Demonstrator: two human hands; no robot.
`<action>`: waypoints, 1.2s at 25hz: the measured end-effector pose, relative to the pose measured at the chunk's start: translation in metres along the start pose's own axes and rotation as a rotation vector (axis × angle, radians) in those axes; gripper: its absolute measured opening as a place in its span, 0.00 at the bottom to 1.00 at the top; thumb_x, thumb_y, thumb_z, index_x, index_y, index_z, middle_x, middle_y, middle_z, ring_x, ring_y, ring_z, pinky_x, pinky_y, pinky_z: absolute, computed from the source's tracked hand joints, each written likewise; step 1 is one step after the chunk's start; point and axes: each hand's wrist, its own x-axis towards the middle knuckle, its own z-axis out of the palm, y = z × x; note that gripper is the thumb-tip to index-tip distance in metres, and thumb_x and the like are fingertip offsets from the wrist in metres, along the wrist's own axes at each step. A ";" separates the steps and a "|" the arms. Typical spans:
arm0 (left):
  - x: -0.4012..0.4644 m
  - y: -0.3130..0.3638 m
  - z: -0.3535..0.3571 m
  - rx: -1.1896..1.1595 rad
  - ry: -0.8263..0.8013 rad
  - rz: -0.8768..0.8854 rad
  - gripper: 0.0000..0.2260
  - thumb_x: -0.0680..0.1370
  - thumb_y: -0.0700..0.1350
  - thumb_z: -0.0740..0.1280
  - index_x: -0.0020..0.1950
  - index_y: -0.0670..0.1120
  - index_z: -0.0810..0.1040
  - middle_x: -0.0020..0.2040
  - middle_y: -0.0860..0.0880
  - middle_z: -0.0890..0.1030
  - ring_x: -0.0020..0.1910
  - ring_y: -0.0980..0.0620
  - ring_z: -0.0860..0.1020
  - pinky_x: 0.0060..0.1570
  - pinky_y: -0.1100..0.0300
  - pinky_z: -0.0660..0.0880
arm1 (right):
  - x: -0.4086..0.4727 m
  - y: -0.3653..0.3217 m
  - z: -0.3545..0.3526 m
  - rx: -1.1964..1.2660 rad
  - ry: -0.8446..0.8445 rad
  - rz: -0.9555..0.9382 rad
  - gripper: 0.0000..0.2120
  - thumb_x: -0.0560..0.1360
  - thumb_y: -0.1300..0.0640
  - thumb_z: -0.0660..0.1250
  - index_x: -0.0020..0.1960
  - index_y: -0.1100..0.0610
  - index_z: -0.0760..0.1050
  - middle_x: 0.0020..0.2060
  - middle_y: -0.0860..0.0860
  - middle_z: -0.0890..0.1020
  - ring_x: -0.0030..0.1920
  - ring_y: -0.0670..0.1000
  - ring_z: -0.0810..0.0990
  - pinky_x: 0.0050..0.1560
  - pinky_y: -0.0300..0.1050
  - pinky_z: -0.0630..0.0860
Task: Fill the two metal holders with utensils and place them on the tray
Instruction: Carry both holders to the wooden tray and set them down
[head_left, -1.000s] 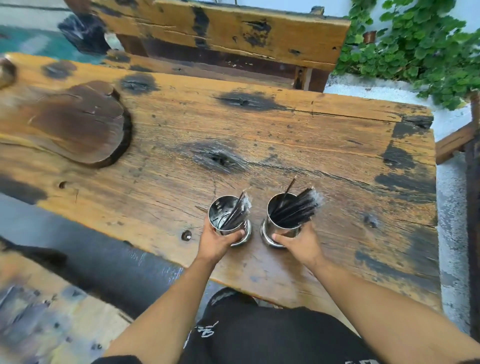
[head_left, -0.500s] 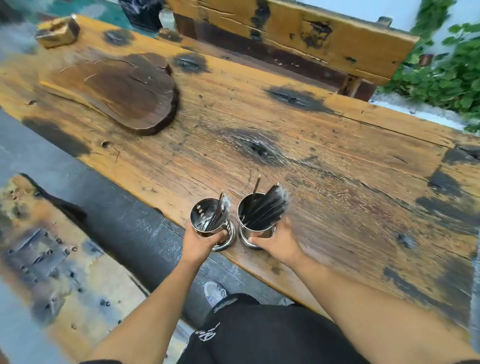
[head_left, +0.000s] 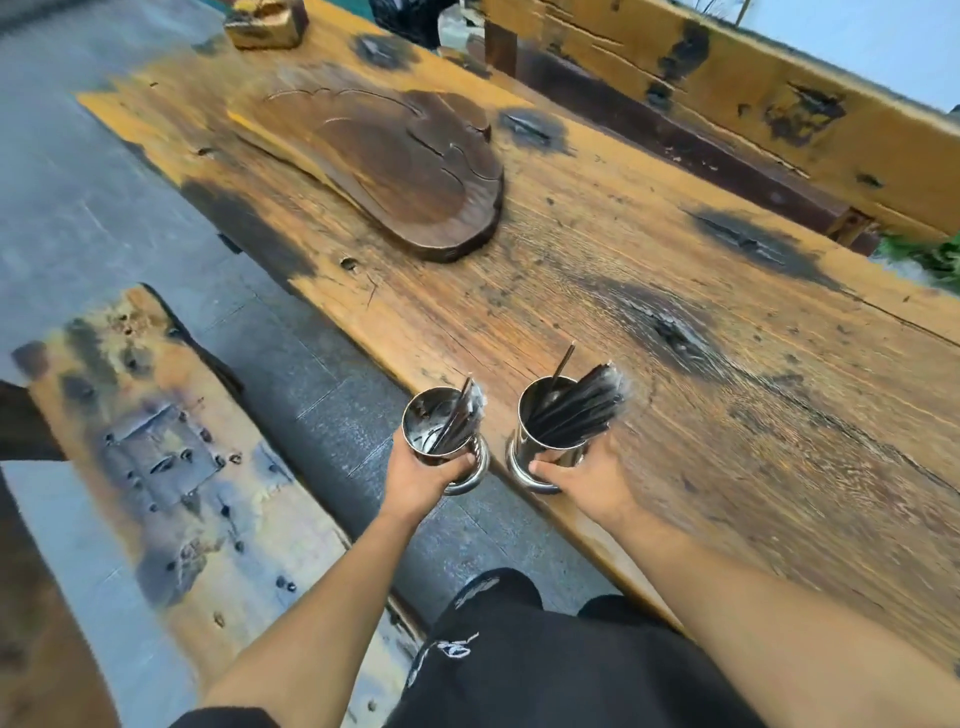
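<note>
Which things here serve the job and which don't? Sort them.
Job: left holder, right holder, utensils, tray, left hand, right hand.
Idle: wooden block, bench, far bench.

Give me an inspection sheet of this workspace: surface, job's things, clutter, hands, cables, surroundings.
Surface: worn wooden table with dark burn-like patches and knots.
Job's things: two metal holders. The left holder has a few utensils and sits past the table's near edge; the right holder, at the near edge, is packed with dark utensils. The dark wooden tray lies further along the table, with nothing on it.
Clutter: small wooden block at the far end.
Hands: left hand grips the left holder; right hand grips the right holder.
Cables: nothing seen.
Surroundings: wooden benches on both sides, grey paved floor, greenery at the right edge.
</note>
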 end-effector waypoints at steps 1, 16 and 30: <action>0.006 -0.001 -0.015 -0.013 0.020 -0.008 0.38 0.64 0.42 0.85 0.69 0.47 0.71 0.60 0.51 0.81 0.59 0.54 0.79 0.62 0.61 0.73 | 0.004 -0.010 0.014 0.006 -0.005 -0.008 0.40 0.58 0.38 0.81 0.64 0.48 0.70 0.55 0.46 0.80 0.58 0.47 0.79 0.62 0.46 0.74; 0.115 -0.040 -0.181 -0.171 0.235 -0.115 0.38 0.62 0.45 0.87 0.66 0.47 0.72 0.56 0.52 0.84 0.54 0.60 0.84 0.58 0.64 0.79 | 0.090 -0.141 0.169 -0.031 -0.214 -0.233 0.13 0.65 0.53 0.82 0.43 0.47 0.79 0.40 0.43 0.86 0.45 0.38 0.83 0.49 0.31 0.73; 0.261 -0.014 -0.310 -0.194 0.318 -0.210 0.41 0.59 0.48 0.87 0.68 0.50 0.71 0.59 0.51 0.85 0.59 0.52 0.84 0.67 0.48 0.78 | 0.237 -0.226 0.303 -0.196 -0.320 -0.148 0.30 0.57 0.27 0.77 0.49 0.47 0.80 0.49 0.46 0.83 0.53 0.45 0.82 0.57 0.48 0.80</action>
